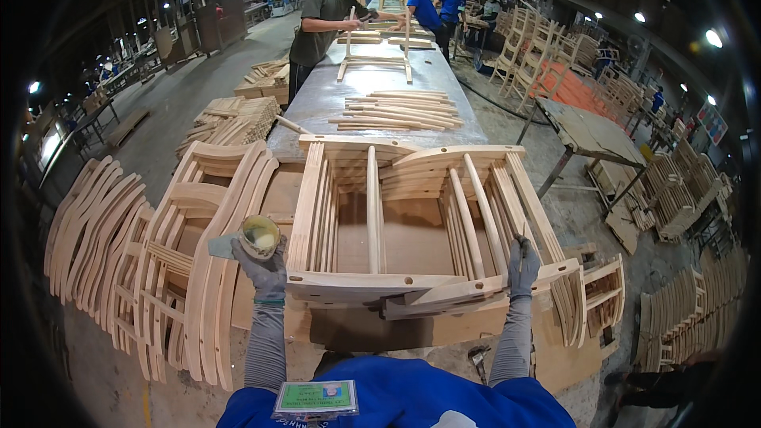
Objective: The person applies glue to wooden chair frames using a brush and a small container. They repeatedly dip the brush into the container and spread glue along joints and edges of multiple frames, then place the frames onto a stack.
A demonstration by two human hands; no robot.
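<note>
My left hand (265, 265), in a grey glove, is wrapped round a small cup (260, 236) with a pale, creamy substance inside. A flat greyish piece juts out from the cup's left side. My gloved right hand (523, 268) is closed at the right front corner of the stacked wooden chair frames (404, 279). Its fingers pinch something thin, too small to make out. The frames lie in front of me in a pile, with round rungs (372, 210) and slats between their side rails. Brown board shows through their openings.
Curved chair backs (210, 269) stack up on the left, beside loose curved legs (95, 230). Ahead, a metal-topped table (309, 123) bears wooden sticks (400, 109) and a partial frame (376, 59). A co-worker (325, 32) stands at its left side. A hammer-like tool (478, 357) lies near me.
</note>
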